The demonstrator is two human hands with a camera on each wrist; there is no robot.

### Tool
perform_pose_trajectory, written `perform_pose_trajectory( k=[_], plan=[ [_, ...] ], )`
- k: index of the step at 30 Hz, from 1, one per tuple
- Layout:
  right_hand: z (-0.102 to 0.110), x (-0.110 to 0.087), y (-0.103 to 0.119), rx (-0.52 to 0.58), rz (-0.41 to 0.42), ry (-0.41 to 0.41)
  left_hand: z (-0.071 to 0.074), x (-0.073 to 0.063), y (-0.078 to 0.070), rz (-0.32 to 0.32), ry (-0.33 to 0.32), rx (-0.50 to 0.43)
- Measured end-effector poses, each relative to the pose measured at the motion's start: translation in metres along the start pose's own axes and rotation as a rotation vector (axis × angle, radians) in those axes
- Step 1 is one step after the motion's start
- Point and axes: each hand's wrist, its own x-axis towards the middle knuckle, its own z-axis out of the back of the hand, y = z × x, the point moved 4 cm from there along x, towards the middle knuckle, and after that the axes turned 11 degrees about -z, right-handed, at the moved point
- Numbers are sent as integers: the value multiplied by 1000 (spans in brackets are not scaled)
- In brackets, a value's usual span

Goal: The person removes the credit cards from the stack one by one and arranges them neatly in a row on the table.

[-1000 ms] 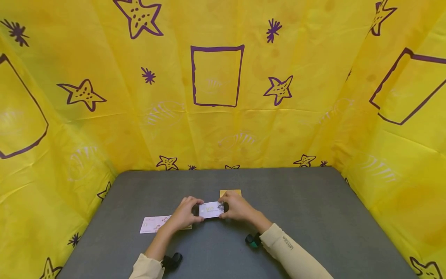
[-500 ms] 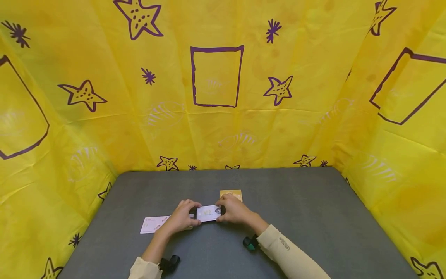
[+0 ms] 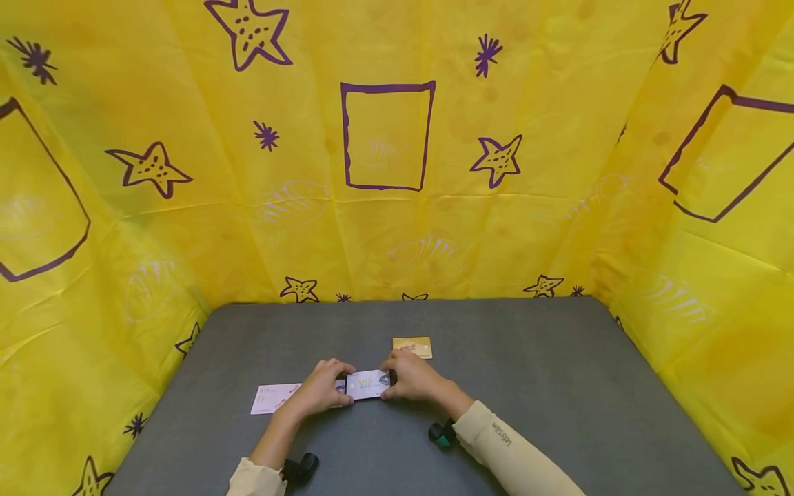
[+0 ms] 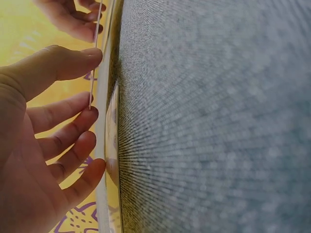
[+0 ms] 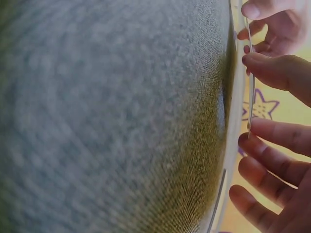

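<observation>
Both hands hold a white VIP card (image 3: 367, 384) by its opposite short ends, just above the table. My left hand (image 3: 318, 387) pinches the left end between thumb and fingertips; my right hand (image 3: 414, 376) pinches the right end the same way. Seen edge-on in the left wrist view, the card (image 4: 94, 73) stands off the grey tabletop, with my left thumb on one edge and fingertips on the other. Pale pink cards (image 3: 270, 399) lie on the table left of the held one, partly hidden by my left hand. Behind my right hand lies a gold card (image 3: 412, 346).
A grey tabletop (image 3: 527, 386) spreads around the hands. Yellow cloth (image 3: 384, 234) printed with purple starfish encloses it at the back and both sides. Black wrist cameras (image 3: 300, 470) hang under the forearms.
Both hands have moved slightly left and toward me with the white card. It now sits close beside the pale cards, and more of the gold card shows.
</observation>
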Motion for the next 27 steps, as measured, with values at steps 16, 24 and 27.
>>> perform_pose_trajectory(
  k=[16,24,27],
  plan=[
    [-8,-1,4,-63,19,28,-2,-2,-3,36,86,26],
    [-9,0,6,-99,22,28,-1,-1,-3,62,102,29],
    [-9,0,8,-110,30,28,0,-2,-3,57,98,32]
  ],
)
